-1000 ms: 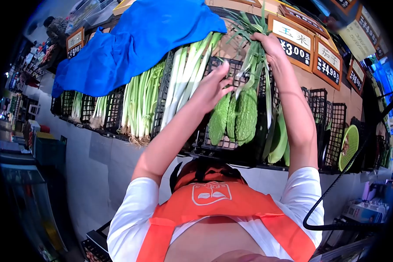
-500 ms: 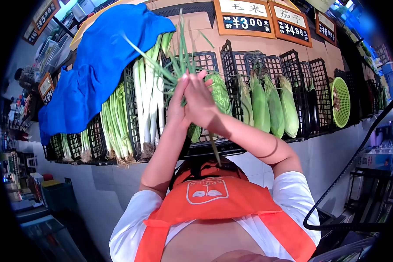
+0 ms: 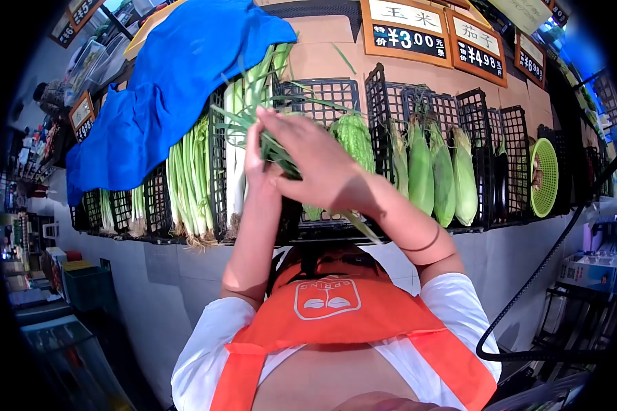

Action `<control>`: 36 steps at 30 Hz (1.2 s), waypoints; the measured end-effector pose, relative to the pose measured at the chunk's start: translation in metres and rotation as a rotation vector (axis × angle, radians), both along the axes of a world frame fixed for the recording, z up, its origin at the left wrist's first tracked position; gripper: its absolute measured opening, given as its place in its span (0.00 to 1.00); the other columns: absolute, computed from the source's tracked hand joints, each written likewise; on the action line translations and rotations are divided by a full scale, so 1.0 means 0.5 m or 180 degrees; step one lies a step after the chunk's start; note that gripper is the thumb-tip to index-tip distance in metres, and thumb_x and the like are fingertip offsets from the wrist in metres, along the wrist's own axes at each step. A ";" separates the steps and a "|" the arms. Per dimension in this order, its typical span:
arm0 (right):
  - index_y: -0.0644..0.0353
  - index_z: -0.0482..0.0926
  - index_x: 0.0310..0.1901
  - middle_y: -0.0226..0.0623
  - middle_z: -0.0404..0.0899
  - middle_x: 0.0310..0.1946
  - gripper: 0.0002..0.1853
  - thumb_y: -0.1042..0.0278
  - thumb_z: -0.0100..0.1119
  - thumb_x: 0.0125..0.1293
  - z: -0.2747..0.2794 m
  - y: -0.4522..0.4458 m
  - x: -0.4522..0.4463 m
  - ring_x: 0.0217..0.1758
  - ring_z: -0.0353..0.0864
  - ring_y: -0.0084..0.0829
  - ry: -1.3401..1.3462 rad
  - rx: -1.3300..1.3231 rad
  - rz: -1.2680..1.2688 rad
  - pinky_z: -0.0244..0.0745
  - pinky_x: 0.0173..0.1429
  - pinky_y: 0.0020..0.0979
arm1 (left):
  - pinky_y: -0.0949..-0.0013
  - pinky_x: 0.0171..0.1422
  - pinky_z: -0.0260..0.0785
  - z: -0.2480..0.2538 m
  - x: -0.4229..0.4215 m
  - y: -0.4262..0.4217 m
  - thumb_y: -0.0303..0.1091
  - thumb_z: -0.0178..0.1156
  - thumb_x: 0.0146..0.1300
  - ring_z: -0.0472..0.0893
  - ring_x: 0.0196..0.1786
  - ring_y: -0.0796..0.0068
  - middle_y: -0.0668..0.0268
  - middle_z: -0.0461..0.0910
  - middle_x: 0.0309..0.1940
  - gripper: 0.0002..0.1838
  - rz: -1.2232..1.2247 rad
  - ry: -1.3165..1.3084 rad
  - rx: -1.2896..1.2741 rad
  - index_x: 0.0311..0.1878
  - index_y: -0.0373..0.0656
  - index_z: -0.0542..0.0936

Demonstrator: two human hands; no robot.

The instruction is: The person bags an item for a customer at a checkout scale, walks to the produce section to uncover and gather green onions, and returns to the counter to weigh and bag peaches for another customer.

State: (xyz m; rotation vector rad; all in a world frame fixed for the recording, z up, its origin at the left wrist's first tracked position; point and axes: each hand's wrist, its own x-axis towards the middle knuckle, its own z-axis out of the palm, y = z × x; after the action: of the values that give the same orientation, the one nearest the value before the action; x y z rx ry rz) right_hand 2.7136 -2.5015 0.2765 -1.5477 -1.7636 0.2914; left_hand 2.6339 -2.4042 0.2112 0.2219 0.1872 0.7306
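Note:
In front of my chest I hold a bunch of chives (image 3: 278, 155), its long thin green leaves fanning out above and to the left. My left hand (image 3: 255, 152) is closed on its near left side. My right hand (image 3: 315, 157) wraps over it from the right, its fingertips meeting the left hand and hiding part of the leaves. A pale end (image 3: 362, 227) sticks out below my right wrist. Behind the hands lie white-stemmed leeks (image 3: 234, 175) in a black crate and a bumpy green bitter melon (image 3: 354, 140).
Black mesh crates line the stall, with corn (image 3: 421, 171) to the right and thin green-stalked vegetables (image 3: 190, 178) to the left. A blue cloth (image 3: 164, 89) covers the left crates. A yellow-green basket (image 3: 543, 178), price signs (image 3: 408, 33) and a black cable (image 3: 528, 288) are also around.
Both hands have shifted slightly left and turned, my right hand now lying more across the bunch. The leaves point more to the left. The view has shifted, moving the crates rightward.

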 end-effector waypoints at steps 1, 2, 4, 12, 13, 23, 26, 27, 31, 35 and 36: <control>0.65 0.56 0.61 0.50 0.64 0.56 0.37 0.62 0.58 0.49 0.013 0.010 0.020 0.60 0.62 0.41 0.0198 -0.0030 0.0086 0.58 0.62 0.37 | 0.65 0.48 0.69 -0.017 -0.008 0.038 0.37 0.48 0.61 0.75 0.38 0.71 0.65 0.74 0.34 0.10 0.0072 0.0006 0.0174 0.42 0.43 0.70; 0.66 0.63 0.58 0.47 0.72 0.48 0.32 0.62 0.58 0.51 0.008 0.022 0.042 0.50 0.70 0.37 0.0463 0.0152 -0.0139 0.64 0.55 0.33 | 0.66 0.45 0.70 -0.029 -0.021 0.066 0.35 0.50 0.60 0.75 0.34 0.72 0.66 0.74 0.31 0.09 0.0143 0.0020 0.0346 0.41 0.43 0.70; 0.67 0.71 0.49 0.39 0.77 0.37 0.23 0.61 0.59 0.54 0.016 0.059 0.103 0.39 0.73 0.26 0.1712 -0.0610 -0.0745 0.70 0.44 0.25 | 0.68 0.38 0.71 0.022 -0.052 0.086 0.31 0.53 0.56 0.73 0.26 0.76 0.68 0.72 0.25 0.07 0.0631 -0.0019 0.0230 0.37 0.43 0.69; 0.65 0.77 0.40 0.46 0.77 0.34 0.22 0.54 0.56 0.52 -0.201 0.174 0.278 0.49 0.70 0.42 -0.1954 -0.2291 -0.1489 0.58 0.54 0.43 | 0.73 0.39 0.65 0.135 -0.295 0.054 0.27 0.53 0.57 0.68 0.28 0.80 0.69 0.69 0.31 0.12 0.0968 -0.0061 0.0359 0.45 0.39 0.68; 0.65 0.77 0.37 0.45 0.78 0.31 0.17 0.57 0.54 0.53 -0.199 0.192 0.288 0.44 0.73 0.40 -0.1613 -0.2110 -0.1442 0.62 0.50 0.42 | 0.73 0.39 0.64 0.138 -0.330 0.054 0.26 0.52 0.57 0.68 0.28 0.80 0.69 0.68 0.30 0.12 0.1003 -0.0164 0.0363 0.46 0.38 0.68; 0.64 0.73 0.42 0.49 0.76 0.39 0.19 0.59 0.58 0.54 -0.253 0.357 0.300 0.43 0.75 0.46 -0.1171 -0.1880 -0.0991 0.69 0.48 0.37 | 0.70 0.45 0.62 0.119 -0.549 0.043 0.23 0.49 0.58 0.68 0.30 0.77 0.69 0.67 0.31 0.12 0.2203 -0.0181 0.0660 0.46 0.39 0.67; 0.64 0.73 0.43 0.48 0.76 0.40 0.23 0.57 0.62 0.51 -0.256 0.375 0.288 0.46 0.75 0.44 -0.1338 -0.2321 -0.0875 0.69 0.49 0.37 | 0.70 0.45 0.62 0.102 -0.572 0.036 0.24 0.48 0.59 0.68 0.30 0.76 0.68 0.67 0.32 0.11 0.2351 -0.0095 0.0603 0.46 0.39 0.66; 0.65 0.73 0.43 0.49 0.76 0.40 0.22 0.57 0.62 0.51 -0.265 0.380 0.291 0.46 0.75 0.43 -0.1338 -0.2340 -0.0838 0.69 0.49 0.36 | 0.70 0.45 0.62 0.096 -0.580 0.034 0.24 0.48 0.59 0.68 0.30 0.76 0.68 0.68 0.32 0.11 0.2393 -0.0015 0.0575 0.46 0.38 0.66; 0.67 0.71 0.43 0.52 0.76 0.39 0.18 0.62 0.57 0.55 -0.267 0.380 0.350 0.46 0.75 0.44 -0.0591 -0.1822 -0.0491 0.69 0.49 0.36 | 0.70 0.46 0.63 0.084 -0.603 0.033 0.23 0.48 0.58 0.67 0.31 0.76 0.68 0.68 0.32 0.10 0.2347 0.0008 0.0445 0.44 0.38 0.67; 0.68 0.68 0.44 0.55 0.75 0.37 0.17 0.66 0.54 0.56 -0.252 0.389 0.436 0.45 0.75 0.46 0.0419 -0.1466 -0.2079 0.69 0.49 0.37 | 0.70 0.46 0.63 0.086 -0.610 0.029 0.24 0.47 0.59 0.68 0.31 0.76 0.68 0.67 0.32 0.09 0.2325 -0.0023 0.0490 0.43 0.39 0.66; 0.68 0.67 0.43 0.54 0.76 0.36 0.19 0.63 0.56 0.55 -0.245 0.383 0.444 0.45 0.76 0.46 0.0066 -0.1436 -0.2528 0.69 0.49 0.37 | 0.70 0.46 0.63 0.085 -0.614 0.031 0.25 0.47 0.60 0.68 0.31 0.76 0.68 0.67 0.32 0.08 0.2325 -0.0019 0.0521 0.43 0.39 0.66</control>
State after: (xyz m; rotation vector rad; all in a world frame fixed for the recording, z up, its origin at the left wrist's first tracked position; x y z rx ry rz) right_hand 2.9357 -2.3102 0.1539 -2.4115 -0.9720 0.3076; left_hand 2.3271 -2.3888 0.2539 0.3108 0.2038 1.4749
